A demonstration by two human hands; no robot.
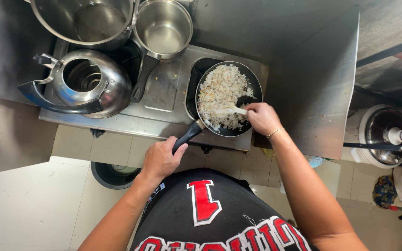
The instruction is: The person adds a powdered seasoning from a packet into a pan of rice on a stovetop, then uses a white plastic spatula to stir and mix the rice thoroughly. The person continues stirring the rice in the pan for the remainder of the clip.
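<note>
A black frying pan (252,83) full of white rice (219,93) sits on the right burner of a steel stove (164,88). My left hand (161,158) grips the pan's black handle (188,135) at the stove's front edge. My right hand (262,118) holds a white spoon (231,111) whose end lies in the rice at the pan's near right side.
A steel kettle (87,83) with its lid off stands on the left burner. Behind it are a large pot (87,21) and a small saucepan (164,28) with a black handle. A steel splash wall (312,79) rises on the right. A dark bin (112,174) is on the tiled floor.
</note>
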